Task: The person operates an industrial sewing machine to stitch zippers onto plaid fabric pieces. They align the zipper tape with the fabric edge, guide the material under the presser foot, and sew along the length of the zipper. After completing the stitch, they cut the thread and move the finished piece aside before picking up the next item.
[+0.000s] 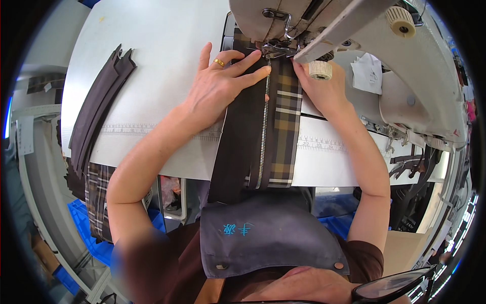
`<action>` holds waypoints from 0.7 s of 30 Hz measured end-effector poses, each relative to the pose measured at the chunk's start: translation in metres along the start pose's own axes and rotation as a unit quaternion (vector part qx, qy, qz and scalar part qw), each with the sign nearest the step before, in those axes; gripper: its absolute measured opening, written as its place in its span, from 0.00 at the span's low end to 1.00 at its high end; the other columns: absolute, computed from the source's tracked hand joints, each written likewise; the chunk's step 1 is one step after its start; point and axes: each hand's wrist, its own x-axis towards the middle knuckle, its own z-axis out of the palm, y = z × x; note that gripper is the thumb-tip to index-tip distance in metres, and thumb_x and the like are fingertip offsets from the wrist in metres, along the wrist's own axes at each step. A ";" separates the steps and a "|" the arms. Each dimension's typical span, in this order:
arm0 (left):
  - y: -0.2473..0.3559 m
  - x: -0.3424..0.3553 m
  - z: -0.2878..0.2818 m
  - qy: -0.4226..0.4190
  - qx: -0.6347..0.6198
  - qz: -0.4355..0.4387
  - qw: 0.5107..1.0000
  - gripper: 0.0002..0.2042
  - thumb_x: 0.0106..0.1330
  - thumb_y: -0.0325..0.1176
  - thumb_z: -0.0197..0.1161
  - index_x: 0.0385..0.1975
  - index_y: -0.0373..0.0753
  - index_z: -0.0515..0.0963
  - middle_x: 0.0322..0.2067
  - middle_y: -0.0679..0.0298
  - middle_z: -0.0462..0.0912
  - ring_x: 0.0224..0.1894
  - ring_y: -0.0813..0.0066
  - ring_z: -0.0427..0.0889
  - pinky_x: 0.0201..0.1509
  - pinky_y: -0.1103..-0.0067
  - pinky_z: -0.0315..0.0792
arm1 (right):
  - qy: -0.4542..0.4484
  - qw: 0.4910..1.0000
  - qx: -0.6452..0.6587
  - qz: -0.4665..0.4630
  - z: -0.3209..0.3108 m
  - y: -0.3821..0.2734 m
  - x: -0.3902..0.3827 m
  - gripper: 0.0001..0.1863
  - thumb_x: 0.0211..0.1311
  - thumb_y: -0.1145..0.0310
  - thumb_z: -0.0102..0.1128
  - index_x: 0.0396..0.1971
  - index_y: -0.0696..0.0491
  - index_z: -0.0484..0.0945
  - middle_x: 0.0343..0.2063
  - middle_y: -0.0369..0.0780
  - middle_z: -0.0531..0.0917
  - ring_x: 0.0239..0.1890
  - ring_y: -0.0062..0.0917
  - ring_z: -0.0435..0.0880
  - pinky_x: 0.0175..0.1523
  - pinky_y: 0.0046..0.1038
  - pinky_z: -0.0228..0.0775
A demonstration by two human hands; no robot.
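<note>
A dark brown fabric strip [235, 147] with a metal zipper [263, 137] runs lengthwise under the presser foot [277, 49] of a sewing machine. Along the zipper's right side lies brown, black and white plaid fabric [286, 126]. My left hand [217, 81], a gold ring on one finger, rests on the dark strip with fingers spread; its forefinger and thumb tips reach the zipper just before the foot. At the plaid fabric's right edge is my right hand [324, 88], one digit touching near the foot. The machine's white knob and arm hide most of its fingers.
Dark folded fabric strips [101, 106] lie on the white table [152, 61] at left. Plaid cloth [96, 197] hangs off its front edge above a blue crate [81, 218]. The machine head [420, 76] overhangs the right side. A white paper scrap [367, 73] lies there.
</note>
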 end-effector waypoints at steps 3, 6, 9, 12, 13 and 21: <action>-0.001 0.000 0.001 0.006 0.004 0.003 1.000 0.23 0.50 0.37 0.66 0.50 0.54 0.77 0.56 0.66 0.74 0.55 0.62 0.70 0.67 0.51 0.44 | 0.012 0.999 0.043 0.028 -0.003 -0.005 0.003 0.05 0.48 0.70 0.61 0.25 0.52 0.74 0.18 0.39 0.78 0.20 0.34 0.78 0.26 0.33 0.68; -0.001 0.000 0.001 0.004 0.008 0.002 1.000 0.24 0.50 0.37 0.66 0.51 0.55 0.77 0.56 0.67 0.73 0.56 0.62 0.70 0.67 0.51 0.45 | -0.005 0.997 0.062 0.054 -0.008 -0.008 0.005 0.06 0.51 0.68 0.62 0.22 0.53 0.77 0.17 0.39 0.79 0.18 0.33 0.78 0.24 0.31 0.67; -0.002 -0.001 0.001 -0.008 0.015 0.008 1.000 0.24 0.51 0.38 0.65 0.52 0.56 0.76 0.57 0.67 0.73 0.57 0.63 0.69 0.66 0.50 0.45 | -0.016 0.997 0.064 0.033 -0.009 -0.007 0.003 0.08 0.51 0.66 0.62 0.23 0.54 0.74 0.18 0.39 0.79 0.20 0.34 0.78 0.26 0.33 0.67; -0.001 -0.003 0.000 -0.016 0.013 0.007 1.000 0.24 0.52 0.38 0.64 0.53 0.57 0.75 0.57 0.66 0.72 0.57 0.63 0.69 0.66 0.49 0.46 | -0.011 0.999 0.047 -0.001 -0.003 0.001 -0.004 0.10 0.50 0.64 0.62 0.23 0.53 0.72 0.18 0.39 0.77 0.21 0.36 0.77 0.27 0.35 0.68; 0.000 -0.003 -0.001 -0.017 0.010 0.005 1.000 0.24 0.52 0.38 0.64 0.53 0.57 0.75 0.57 0.66 0.72 0.57 0.63 0.69 0.66 0.49 0.46 | -0.008 0.999 0.039 -0.009 -0.002 0.002 -0.004 0.10 0.50 0.64 0.62 0.23 0.53 0.72 0.18 0.39 0.77 0.21 0.37 0.77 0.27 0.35 0.68; -0.005 -0.003 0.000 -0.010 0.013 0.020 1.000 0.24 0.52 0.38 0.66 0.53 0.56 0.75 0.56 0.64 0.73 0.59 0.61 0.69 0.65 0.48 0.46 | 0.010 0.997 0.036 -0.063 -0.010 -0.014 -0.006 0.12 0.55 0.72 0.61 0.41 0.47 0.79 0.20 0.35 0.76 0.18 0.28 0.76 0.22 0.28 0.67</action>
